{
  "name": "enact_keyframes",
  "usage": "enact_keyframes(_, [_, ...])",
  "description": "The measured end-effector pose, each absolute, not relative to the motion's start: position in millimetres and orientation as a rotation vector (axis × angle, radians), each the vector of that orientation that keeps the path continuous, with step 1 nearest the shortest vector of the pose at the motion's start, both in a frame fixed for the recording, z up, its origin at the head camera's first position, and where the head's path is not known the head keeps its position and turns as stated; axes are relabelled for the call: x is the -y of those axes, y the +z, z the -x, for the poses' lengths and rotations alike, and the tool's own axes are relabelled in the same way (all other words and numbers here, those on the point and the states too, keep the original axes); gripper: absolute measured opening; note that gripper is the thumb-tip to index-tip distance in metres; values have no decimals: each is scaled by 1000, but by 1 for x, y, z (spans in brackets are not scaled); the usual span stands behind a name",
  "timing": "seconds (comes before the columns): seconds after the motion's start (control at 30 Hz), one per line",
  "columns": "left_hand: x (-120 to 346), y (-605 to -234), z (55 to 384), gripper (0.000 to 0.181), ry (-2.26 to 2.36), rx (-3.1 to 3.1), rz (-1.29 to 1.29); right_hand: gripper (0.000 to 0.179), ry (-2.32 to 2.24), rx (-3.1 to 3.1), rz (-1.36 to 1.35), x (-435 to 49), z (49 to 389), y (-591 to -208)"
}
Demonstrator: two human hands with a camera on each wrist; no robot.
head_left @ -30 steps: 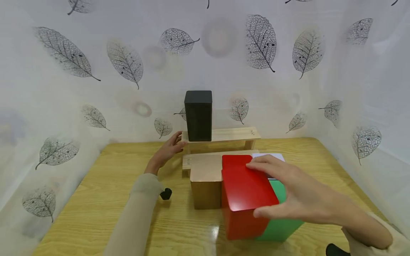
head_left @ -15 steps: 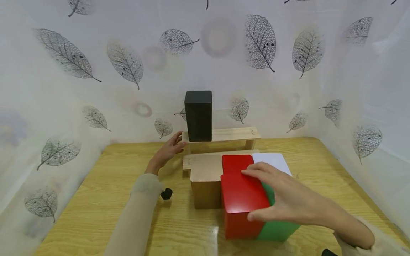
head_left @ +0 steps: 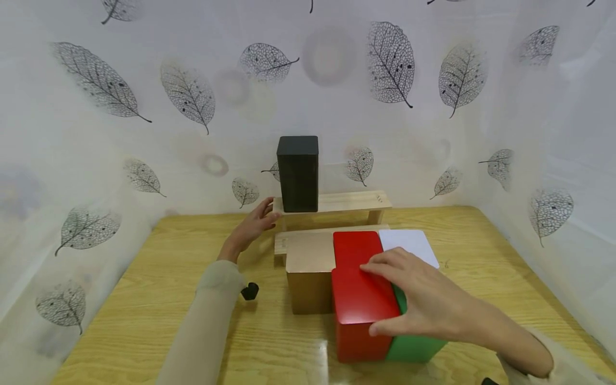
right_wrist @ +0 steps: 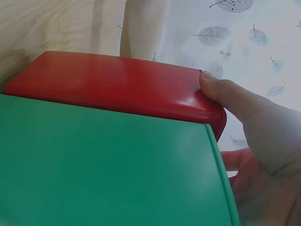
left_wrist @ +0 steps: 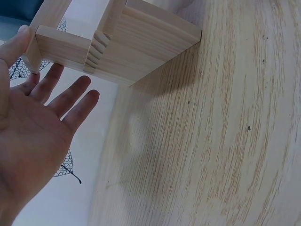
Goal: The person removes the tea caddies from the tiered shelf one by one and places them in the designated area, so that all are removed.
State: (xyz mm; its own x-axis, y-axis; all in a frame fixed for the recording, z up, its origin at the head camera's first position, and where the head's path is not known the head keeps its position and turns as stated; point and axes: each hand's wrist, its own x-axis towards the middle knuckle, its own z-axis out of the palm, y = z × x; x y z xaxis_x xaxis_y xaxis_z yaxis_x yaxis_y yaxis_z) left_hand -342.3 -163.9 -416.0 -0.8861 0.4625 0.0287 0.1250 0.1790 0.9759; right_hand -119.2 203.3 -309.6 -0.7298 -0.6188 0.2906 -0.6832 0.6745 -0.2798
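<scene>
A two-level wooden rack [head_left: 353, 201] stands at the back with a tall black box [head_left: 298, 176] upright on its upper step. My left hand [head_left: 251, 229] holds the left end of that step; in the left wrist view the thumb and index finger [left_wrist: 33, 82] lie on either side of the plank end. My right hand [head_left: 423, 294] grips the front red box [head_left: 363, 297] from above, thumb at its near edge and fingers at its far edge. Beside it on the right stands a green box [right_wrist: 108, 160], partly hidden under my hand.
A gold-brown box [head_left: 310, 289] stands left of the front red box. Behind are another red box [head_left: 356, 247] and a white-topped box [head_left: 409, 247], before the rack's lower step. A leaf-print curtain [head_left: 327, 107] encloses the wooden table [head_left: 144, 310] at the back and sides.
My right hand has moved slightly left with the front red box, whose top now sits squarer beside the gold-brown box. More of the white top shows. The left hand has stayed still.
</scene>
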Motion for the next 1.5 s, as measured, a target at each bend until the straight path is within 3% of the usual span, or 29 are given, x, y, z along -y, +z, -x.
enact_keyframes(0.83, [165,-418,343,77,1755,-2208,-551,64,279,2599,-1098,-208,110,-320])
enact_keyframes(1.33, [165,-418,343,75,1747,-2208,-567,70,376,2628,-1140,-213,114,-312])
enact_keyframes(1.5, [165,-417,343,74,1751,-2198,-595,55,575,2674,-1075,-218,119,-300])
